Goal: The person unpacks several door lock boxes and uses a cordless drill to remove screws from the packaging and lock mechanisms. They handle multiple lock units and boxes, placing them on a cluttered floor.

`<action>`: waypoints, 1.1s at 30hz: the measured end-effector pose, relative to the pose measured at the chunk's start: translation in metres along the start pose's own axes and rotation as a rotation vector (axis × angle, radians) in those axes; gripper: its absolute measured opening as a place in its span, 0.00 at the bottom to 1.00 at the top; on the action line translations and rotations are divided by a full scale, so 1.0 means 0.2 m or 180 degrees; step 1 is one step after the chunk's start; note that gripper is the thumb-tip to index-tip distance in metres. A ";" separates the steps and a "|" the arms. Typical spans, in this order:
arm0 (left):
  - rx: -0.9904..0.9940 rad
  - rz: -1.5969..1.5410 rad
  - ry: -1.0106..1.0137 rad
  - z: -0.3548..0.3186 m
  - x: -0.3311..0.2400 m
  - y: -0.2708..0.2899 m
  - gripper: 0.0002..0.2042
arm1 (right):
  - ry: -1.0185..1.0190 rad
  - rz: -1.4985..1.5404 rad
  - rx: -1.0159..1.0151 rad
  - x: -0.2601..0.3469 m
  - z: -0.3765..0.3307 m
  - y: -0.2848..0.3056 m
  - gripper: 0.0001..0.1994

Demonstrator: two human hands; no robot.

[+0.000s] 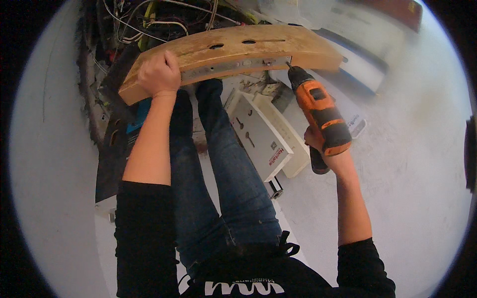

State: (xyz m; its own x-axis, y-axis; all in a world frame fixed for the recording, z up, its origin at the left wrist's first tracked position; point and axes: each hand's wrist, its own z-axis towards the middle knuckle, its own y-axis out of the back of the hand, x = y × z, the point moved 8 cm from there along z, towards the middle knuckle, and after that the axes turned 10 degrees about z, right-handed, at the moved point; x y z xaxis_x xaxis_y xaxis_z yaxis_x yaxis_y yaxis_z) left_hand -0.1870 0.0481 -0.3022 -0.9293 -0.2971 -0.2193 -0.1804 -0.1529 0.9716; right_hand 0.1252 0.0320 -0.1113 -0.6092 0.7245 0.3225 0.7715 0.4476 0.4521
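Observation:
A thick wooden board lies crosswise in front of me above my legs. Two dark holes and a thin slot show in its upper face. A long metal lock plate is set into its near edge. My left hand is closed over that edge near the board's left end. In my right hand is an orange and black cordless drill, its grip wrapped by my fingers. The bit points up and left and meets the right end of the plate; whether it turns cannot be seen.
Below the board, beside my legs, stands a white flat box with dark markings. Tangled cables fill the far left. A white and blue flat thing lies past the board's right end. Small bits are scattered under the board.

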 end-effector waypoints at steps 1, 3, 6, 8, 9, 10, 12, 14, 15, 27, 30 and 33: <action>0.0050 0.0024 0.0030 0.02 0.02 0.00 0.14 | 0.0283 -0.0315 -0.0060 0.02 0.00 0.00 0.13; 0.0350 0.0034 0.0140 0.11 0.04 0.00 0.14 | 0.0850 -0.0917 -0.0212 0.06 -0.02 -0.03 0.18; 0.0708 -0.0309 0.0027 0.22 0.03 0.00 0.14 | 0.0791 -0.1650 -0.0429 0.16 -0.04 -0.08 0.20; 0.0411 -0.0981 -0.0609 0.25 -0.03 0.05 0.15 | 0.0888 -0.1565 -0.0551 0.18 -0.01 -0.07 0.20; 0.0571 -0.0754 -0.1205 0.25 -0.08 0.06 0.18 | 0.0932 -0.1526 -0.0607 0.19 0.01 -0.06 0.19; 0.0567 -0.0675 -0.1599 0.24 -0.12 0.08 0.20 | 0.1115 -0.1269 -0.0495 0.22 0.02 -0.05 0.19; 0.0548 -0.0518 -0.2360 0.20 -0.19 0.14 0.26 | 0.1482 -0.0782 -0.0269 0.33 0.02 -0.03 0.17; 0.0744 -0.0519 -0.2364 0.20 -0.16 0.09 0.33 | 0.1383 -0.0399 -0.0215 0.35 0.03 -0.01 0.16; 0.0736 -0.0487 -0.2330 0.19 -0.15 0.07 0.32 | 0.1103 -0.0224 -0.0119 0.30 0.05 0.00 0.17; 0.1350 -0.0494 -0.2513 -0.08 -0.12 -0.06 0.33 | -0.0644 0.1179 0.0232 0.04 0.01 0.00 0.21; 0.1343 -0.0501 -0.2628 -0.04 -0.15 -0.04 0.32 | -0.0536 0.1020 0.0108 -0.01 -0.02 -0.04 0.18; 0.1276 -0.0535 -0.2706 -0.01 -0.18 -0.04 0.30 | 0.0286 0.0135 0.0055 -0.06 -0.03 -0.07 0.15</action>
State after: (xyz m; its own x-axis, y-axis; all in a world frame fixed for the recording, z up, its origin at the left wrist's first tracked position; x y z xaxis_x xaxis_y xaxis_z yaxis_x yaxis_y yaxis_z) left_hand -0.1522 0.0584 -0.3030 -0.7759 0.5078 -0.3744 -0.2831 0.2500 0.9259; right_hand 0.1195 0.0137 -0.1163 -0.5894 0.6933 0.4147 0.7995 0.4270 0.4225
